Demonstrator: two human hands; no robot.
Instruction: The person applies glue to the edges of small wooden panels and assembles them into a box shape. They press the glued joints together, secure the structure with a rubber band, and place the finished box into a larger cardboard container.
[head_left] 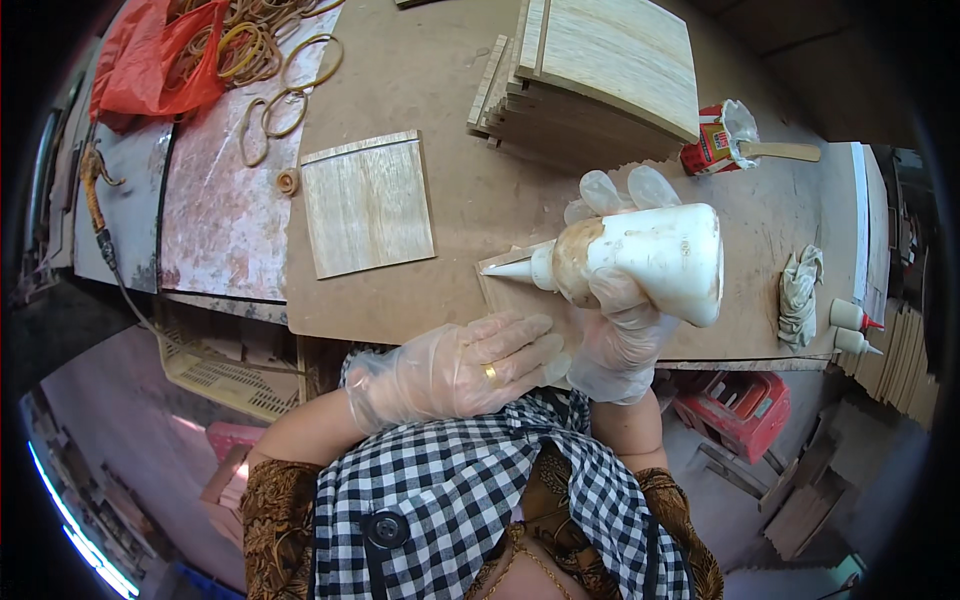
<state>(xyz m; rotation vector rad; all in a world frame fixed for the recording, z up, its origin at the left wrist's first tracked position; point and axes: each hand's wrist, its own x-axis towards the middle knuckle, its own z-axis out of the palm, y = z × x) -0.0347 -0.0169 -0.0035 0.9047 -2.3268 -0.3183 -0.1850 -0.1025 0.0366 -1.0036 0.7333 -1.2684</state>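
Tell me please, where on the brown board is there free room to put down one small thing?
The brown board is bare between the single panel and the panel stack, and between the white bottle and the grey cloth. It is crowded around the bottle's nozzle, with the left hand, right hand and small wooden piece close together.

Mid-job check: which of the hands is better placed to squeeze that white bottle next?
Likely the right hand: it grips the white bottle, nozzle over the wooden piece. The left hand is off the bottle.
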